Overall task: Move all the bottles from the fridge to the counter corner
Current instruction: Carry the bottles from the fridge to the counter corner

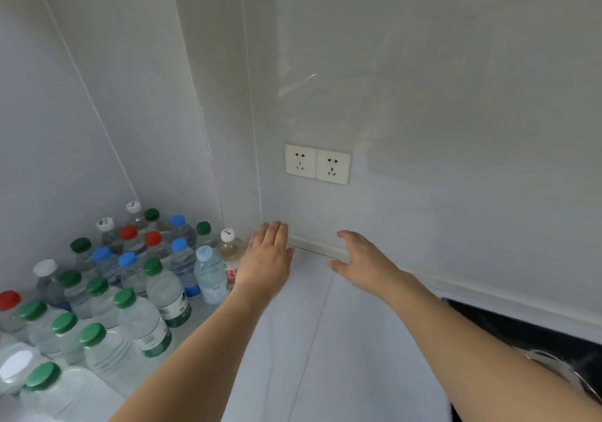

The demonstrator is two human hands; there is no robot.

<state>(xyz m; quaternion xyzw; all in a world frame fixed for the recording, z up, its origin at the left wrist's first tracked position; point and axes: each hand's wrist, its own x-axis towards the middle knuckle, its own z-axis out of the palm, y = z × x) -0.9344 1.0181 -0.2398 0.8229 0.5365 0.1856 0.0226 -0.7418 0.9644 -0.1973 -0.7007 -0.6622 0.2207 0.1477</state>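
Note:
Several clear plastic water bottles (136,278) with green, blue, red and white caps stand packed in the counter corner at the left. At the cluster's right edge stand a white-capped bottle (229,249) with a red label and a pale blue-capped bottle (210,273). My left hand (265,258) hovers just right of the white-capped bottle, fingers straight, holding nothing. My right hand (361,258) is stretched out over the counter near the wall, fingers relaxed and empty. The fridge is out of view.
The pale counter (325,340) runs along a white wall with a double socket (317,164) above it. A black hob (527,333) with a glass lid (563,369) lies at the lower right.

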